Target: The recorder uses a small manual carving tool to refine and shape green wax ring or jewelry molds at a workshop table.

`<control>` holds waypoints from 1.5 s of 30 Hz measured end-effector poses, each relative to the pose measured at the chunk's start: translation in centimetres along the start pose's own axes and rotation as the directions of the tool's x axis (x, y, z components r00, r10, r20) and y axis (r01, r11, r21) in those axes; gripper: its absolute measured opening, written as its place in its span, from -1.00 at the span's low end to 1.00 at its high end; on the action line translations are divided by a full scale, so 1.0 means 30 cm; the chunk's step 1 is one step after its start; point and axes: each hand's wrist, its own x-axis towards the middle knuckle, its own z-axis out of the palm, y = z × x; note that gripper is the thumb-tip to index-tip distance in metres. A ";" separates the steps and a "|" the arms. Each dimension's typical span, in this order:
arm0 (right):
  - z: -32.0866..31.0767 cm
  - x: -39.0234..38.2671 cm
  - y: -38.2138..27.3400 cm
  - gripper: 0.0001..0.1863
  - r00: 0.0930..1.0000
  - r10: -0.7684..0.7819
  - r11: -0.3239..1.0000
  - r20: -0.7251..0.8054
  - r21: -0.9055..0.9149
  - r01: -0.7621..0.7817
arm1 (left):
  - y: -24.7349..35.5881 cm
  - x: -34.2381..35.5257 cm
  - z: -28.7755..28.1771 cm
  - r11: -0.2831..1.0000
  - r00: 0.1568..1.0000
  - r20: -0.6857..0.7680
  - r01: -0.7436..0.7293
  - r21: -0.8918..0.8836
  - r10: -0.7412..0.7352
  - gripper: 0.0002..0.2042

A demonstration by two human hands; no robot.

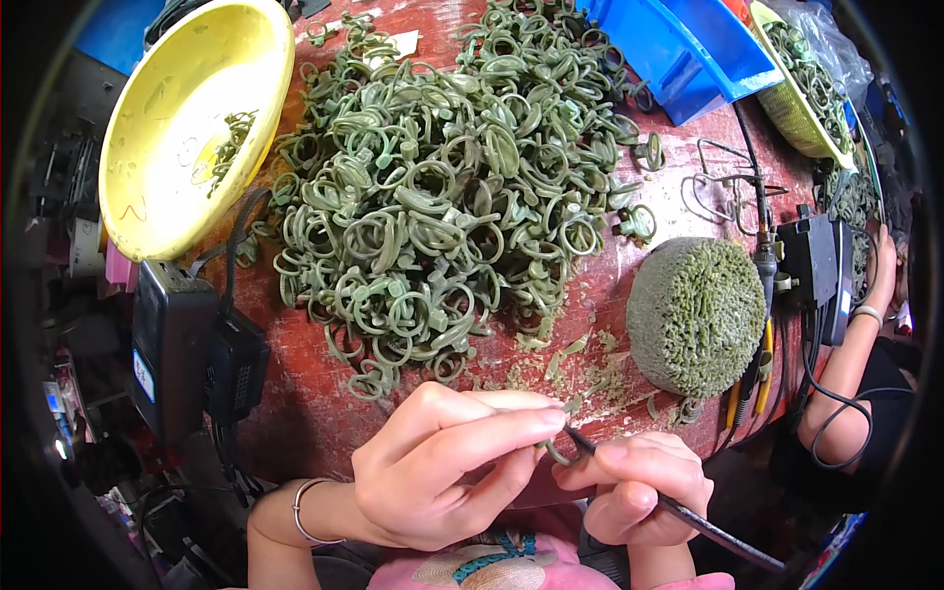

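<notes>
Thumb and fingers of my left hand (433, 467) pinch a small green ring (560, 455), which looks like wax; most of it is hidden by the fingertips. My right hand (644, 482) is closed around a thin dark rod-like tool (728, 541). The tool's tip meets the ring between my two hands, and its other end points to the lower right. Beyond my hands a large heap of similar green rings (442, 197) lies on the worn red table (305, 359). Green shavings (590, 369) are scattered just past my fingertips.
A round block (700, 320) with a rough green top stands right of the heap. A yellow basin (182, 69), a blue bin (688, 59) and a yellow basket (806, 98) surround it. Black boxes (177, 344) with cables sit at the left. A co-worker's arm (851, 364) shows at the right.
</notes>
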 end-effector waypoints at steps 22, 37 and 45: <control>0.004 -0.002 0.010 -0.71 0.999 -0.013 0.998 0.038 0.062 0.010 | -0.012 0.014 -0.021 0.988 0.975 0.167 -0.151 0.027 0.144 -0.72; 0.009 -0.024 0.018 -0.73 0.999 -0.044 0.993 -0.031 0.104 0.047 | 0.012 0.014 -0.032 0.991 0.996 0.054 0.062 0.119 -0.068 -0.69; 0.008 -0.015 0.030 -0.71 0.999 0.036 0.964 -0.021 0.264 -0.029 | -0.007 0.008 -0.010 0.999 1.000 -0.004 -0.029 0.032 0.029 -0.68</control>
